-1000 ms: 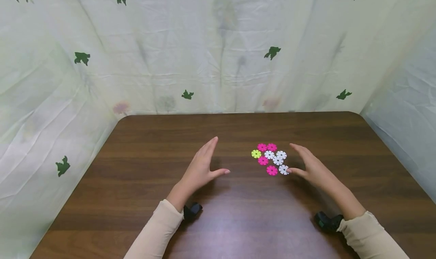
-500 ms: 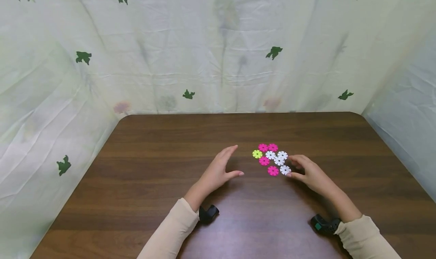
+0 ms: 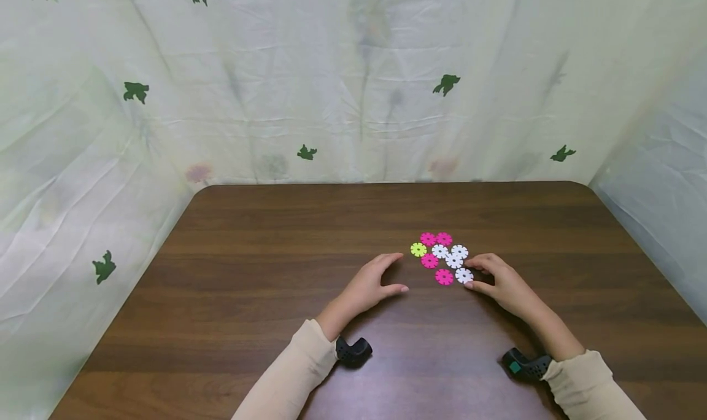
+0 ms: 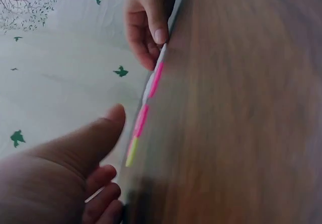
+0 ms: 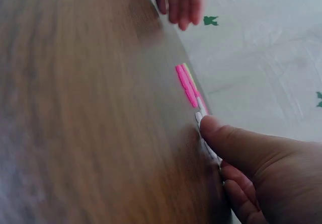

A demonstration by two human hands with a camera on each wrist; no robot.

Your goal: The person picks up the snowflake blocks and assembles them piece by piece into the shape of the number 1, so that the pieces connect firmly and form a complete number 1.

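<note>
Small slotted plastic discs lie in a cluster on the brown wooden table (image 3: 232, 272): one yellow-green disc (image 3: 418, 249), several pink discs (image 3: 429, 261) and several white discs (image 3: 454, 261). At the cluster's right side, my right hand (image 3: 505, 285) has its thumb tip at the edge of the nearest white disc (image 3: 464, 276), with its bent fingertips beside the white ones behind. A gap shows between thumb and fingers. My left hand (image 3: 364, 291) stays left of the cluster, thumb and fingers spread apart, holding nothing. In the right wrist view, the thumb (image 5: 216, 131) overlaps the white discs.
A black wrist camera (image 3: 355, 352) sits on the left wrist, another black camera (image 3: 525, 366) on the right. Behind the table's far edge hangs a pale cloth backdrop (image 3: 342, 88) with green bird shapes, which continues along both sides.
My left hand has moved right and a little nearer the body, closer to the discs. My right hand's fingers have bent in toward the white discs. The discs lie as before.
</note>
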